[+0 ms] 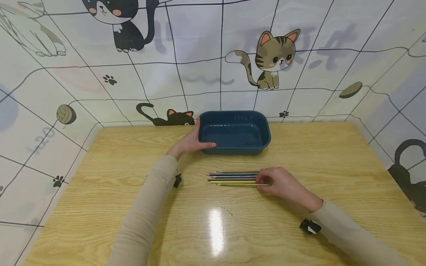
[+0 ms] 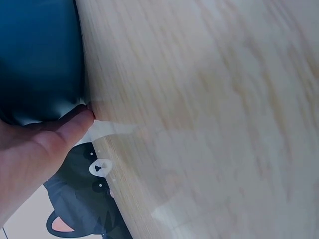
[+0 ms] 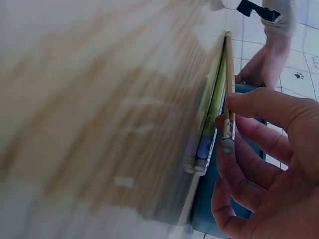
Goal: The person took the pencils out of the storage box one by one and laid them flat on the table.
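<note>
A dark blue rectangular dish [image 1: 234, 150] stands at the back of the wooden table. My left hand [image 1: 191, 141] rests against its left end, thumb stretched along the front rim and fingers straight along the side. In the left wrist view, fingertips touch the dish's outer wall low by the table. Several pencils [image 1: 233, 181] lie side by side in front of the dish, tips pointing left. At their right ends my right hand [image 1: 277, 181] pinches one pencil [image 3: 230, 74] near its eraser between thumb and fingers. Beside it in the right wrist view lies a green pencil [image 3: 213, 109].
The wooden table [image 1: 100, 192] runs up to a backdrop [image 1: 199, 81] printed with cats and grid lines, which rises behind the dish and on both sides. Black wrist straps [image 1: 310, 226] sit at the sleeves.
</note>
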Demonstrator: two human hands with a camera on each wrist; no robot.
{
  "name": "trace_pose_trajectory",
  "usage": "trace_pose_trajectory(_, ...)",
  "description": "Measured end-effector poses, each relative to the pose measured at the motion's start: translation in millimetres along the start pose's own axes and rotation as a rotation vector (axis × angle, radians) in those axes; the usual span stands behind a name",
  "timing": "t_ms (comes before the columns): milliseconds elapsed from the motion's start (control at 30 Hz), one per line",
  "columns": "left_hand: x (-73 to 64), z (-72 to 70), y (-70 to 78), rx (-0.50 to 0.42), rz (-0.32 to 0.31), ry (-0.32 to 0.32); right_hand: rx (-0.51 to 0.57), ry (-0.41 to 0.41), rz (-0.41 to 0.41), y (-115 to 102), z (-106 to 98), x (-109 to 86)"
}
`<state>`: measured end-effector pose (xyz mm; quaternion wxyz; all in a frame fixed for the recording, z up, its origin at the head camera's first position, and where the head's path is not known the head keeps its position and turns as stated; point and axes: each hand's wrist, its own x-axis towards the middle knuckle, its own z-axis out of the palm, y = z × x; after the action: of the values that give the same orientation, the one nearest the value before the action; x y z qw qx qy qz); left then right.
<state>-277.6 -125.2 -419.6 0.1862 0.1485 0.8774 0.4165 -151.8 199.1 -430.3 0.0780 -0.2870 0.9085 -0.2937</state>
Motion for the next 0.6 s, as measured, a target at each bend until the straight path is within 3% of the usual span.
trace_pose_trajectory(333,-0.4,0.5,1.2,0.005,0.002,-0.002,-0.14,0.008,-0.05,-2.7,-1.1,3.1)
trace_pose_trajectory(600,0.2,-0.1,0.6,-0.004,0.002,-0.004,-0.178,0.014,-0.055,-4.1,-0.6,5.3)
